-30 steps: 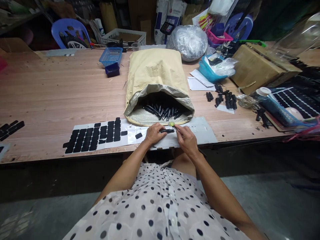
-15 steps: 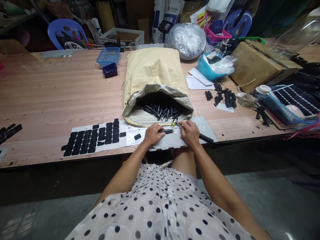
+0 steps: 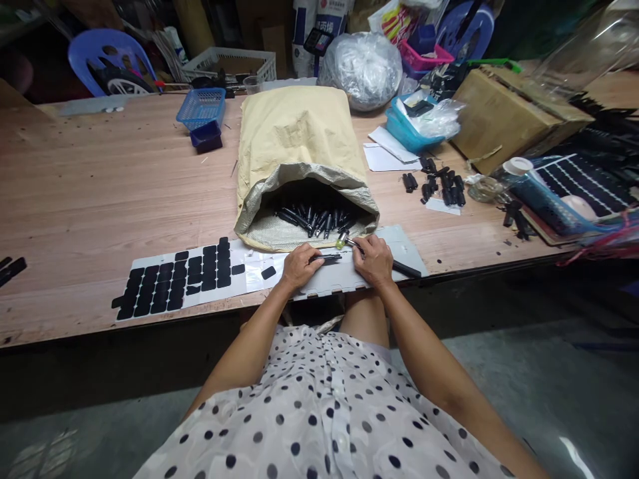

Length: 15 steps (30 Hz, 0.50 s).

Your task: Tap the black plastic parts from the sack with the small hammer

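Observation:
My left hand (image 3: 299,266) is closed around a slim black pointed part (image 3: 328,257) that lies low over a grey board (image 3: 324,285). My right hand (image 3: 374,261) grips a small hammer (image 3: 407,269) with a black handle, a metal shaft and a yellow-green head (image 3: 341,241). The head is beyond the tip of the slim part, close to the sack's lip. In front of both hands, a yellow woven sack (image 3: 304,120) gapes toward me. Inside it lie several black parts (image 3: 319,218) with shiny ends.
Left of my hands lies a white sheet (image 3: 200,303) with rows of black rounded pads (image 3: 162,286). Blue baskets (image 3: 202,110) stand at the back left. To the right are black pieces (image 3: 446,189), a turquoise basket (image 3: 412,133) and a cardboard box (image 3: 504,120).
The view has shifted slightly, so the table's things sit a little further left and higher. Both hands keep their grips, with the hammer head still near the slim part's tip.

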Motion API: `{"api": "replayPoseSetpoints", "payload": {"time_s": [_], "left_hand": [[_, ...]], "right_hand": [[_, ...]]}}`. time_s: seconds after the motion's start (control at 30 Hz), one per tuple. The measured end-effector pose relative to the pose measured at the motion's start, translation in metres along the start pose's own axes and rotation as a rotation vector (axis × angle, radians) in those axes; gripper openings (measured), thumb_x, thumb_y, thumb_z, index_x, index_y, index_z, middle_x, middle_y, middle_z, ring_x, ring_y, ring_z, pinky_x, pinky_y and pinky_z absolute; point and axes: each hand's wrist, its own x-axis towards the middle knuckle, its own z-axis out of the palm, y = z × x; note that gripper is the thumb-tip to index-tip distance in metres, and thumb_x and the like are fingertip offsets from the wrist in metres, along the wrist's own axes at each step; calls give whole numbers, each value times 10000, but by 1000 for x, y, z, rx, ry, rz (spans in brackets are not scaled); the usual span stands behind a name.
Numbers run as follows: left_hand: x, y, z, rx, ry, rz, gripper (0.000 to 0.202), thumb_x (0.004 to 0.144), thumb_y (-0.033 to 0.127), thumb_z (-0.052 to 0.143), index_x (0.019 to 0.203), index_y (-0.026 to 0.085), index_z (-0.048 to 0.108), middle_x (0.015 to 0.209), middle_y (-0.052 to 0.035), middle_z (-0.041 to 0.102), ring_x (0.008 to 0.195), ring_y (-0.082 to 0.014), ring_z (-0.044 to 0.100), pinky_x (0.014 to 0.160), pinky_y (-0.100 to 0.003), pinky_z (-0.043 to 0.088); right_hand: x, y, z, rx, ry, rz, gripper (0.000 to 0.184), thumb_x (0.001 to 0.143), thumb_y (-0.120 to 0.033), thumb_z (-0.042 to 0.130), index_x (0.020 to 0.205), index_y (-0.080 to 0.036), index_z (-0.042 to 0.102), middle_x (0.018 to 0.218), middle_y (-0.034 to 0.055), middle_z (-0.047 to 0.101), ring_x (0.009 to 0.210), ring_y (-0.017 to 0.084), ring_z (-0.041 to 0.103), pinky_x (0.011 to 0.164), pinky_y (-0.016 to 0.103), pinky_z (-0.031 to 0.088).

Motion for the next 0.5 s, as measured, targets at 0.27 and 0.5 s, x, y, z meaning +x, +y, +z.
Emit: {"api": "replayPoseSetpoints", "payload": {"time_s": [0.27, 0.5], "left_hand": [[3, 0, -1, -14, 8, 0, 191, 937, 308, 566, 953, 246, 745, 945, -25, 679, 966, -208, 627, 915, -333, 494], [-55, 23, -8, -167, -100, 233, 249, 968, 357, 518, 1046, 215, 707, 926, -60, 698, 873, -202, 648, 856, -325, 509]], "right_hand": [[1, 0, 1, 4, 30, -12, 283, 915, -252, 505, 1087, -248, 730, 964, 90, 609, 902, 247, 489, 798, 356, 382], [1, 0, 2, 2, 20, -24, 281, 912, -244, 520, 1095, -241, 733, 936, 84, 610, 893, 239, 498, 790, 349, 386]]}}
